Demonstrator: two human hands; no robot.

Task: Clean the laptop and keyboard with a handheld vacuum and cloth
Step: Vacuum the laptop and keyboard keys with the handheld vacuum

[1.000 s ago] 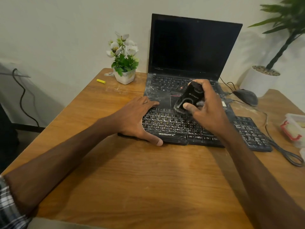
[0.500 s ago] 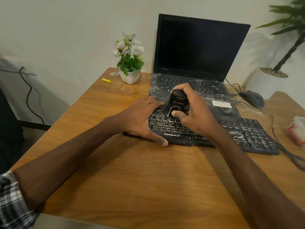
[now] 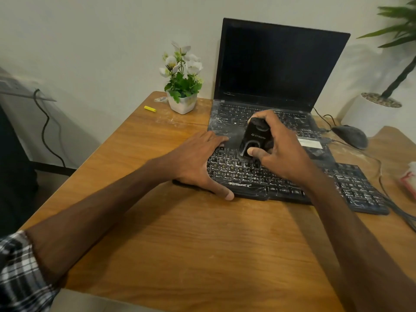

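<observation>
Right hand (image 3: pixel 281 152) curled round the vacuum (image 3: pixel 255 136), left hand (image 3: pixel 195 163) spread flat on the keyboard (image 3: pixel 355 190), both hiding keys, mouse (image 3: pixel 351 136) and flower pot (image 3: pixel 182 104) nearby, red-white thing (image 3: pixel 409 176) cropped right.

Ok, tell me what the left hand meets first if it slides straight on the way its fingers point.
Probably the handheld vacuum in the right hand; the left hand points at it over the keyboard, though depth is unclear.

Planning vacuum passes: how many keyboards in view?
2: the laptop keyboard at the back; the external keyboard in front of it, partly under the left hand and the right hand holding the handheld vacuum.
</observation>
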